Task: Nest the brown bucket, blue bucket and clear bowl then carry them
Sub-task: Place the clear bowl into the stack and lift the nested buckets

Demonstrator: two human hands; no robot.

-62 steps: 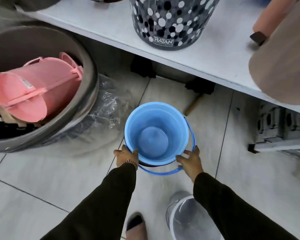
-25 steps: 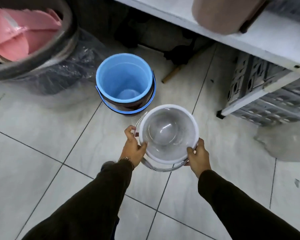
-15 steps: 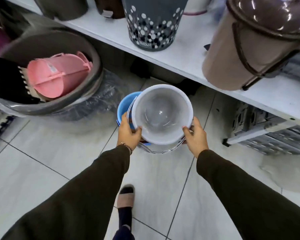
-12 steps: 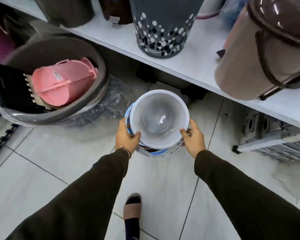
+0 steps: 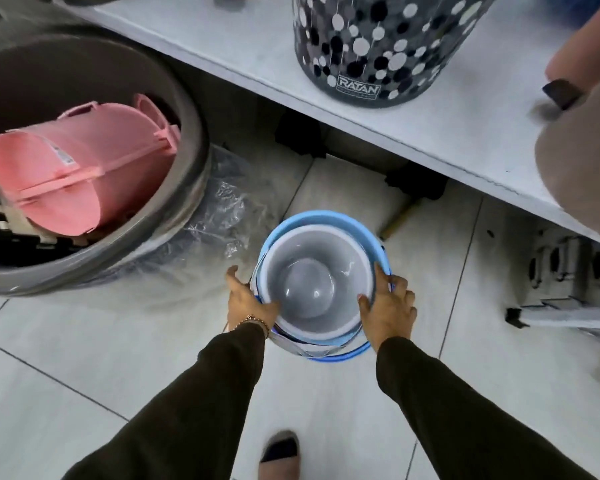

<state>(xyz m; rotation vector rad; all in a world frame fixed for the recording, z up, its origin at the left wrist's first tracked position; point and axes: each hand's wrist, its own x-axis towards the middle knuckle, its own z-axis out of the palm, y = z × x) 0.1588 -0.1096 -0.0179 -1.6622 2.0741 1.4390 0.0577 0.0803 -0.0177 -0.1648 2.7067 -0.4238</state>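
The clear bowl [image 5: 314, 282], white-rimmed, sits down inside the blue bucket [image 5: 329, 218] on the tiled floor. The brown bucket is hidden under the blue one. My left hand [image 5: 248, 301] rests on the bowl's left rim, thumb over the edge and fingers spread outside. On the opposite side, my right hand [image 5: 388, 306] grips the bowl's right rim, thumb inside. The blue handle [image 5: 340, 356] hangs down at the front.
A white shelf [image 5: 257, 60] overhangs the floor just behind the stack, carrying a dotted bin [image 5: 378, 43] and a brown bin [image 5: 579, 161]. A large grey tub [image 5: 174, 216] holding a pink bucket [image 5: 73, 174] stands left. My shoe [image 5: 279, 452] is below.
I lifted the clear bowl off the floor, carried it over the blue bucket and lowered it inside. It now sits within the blue rim.
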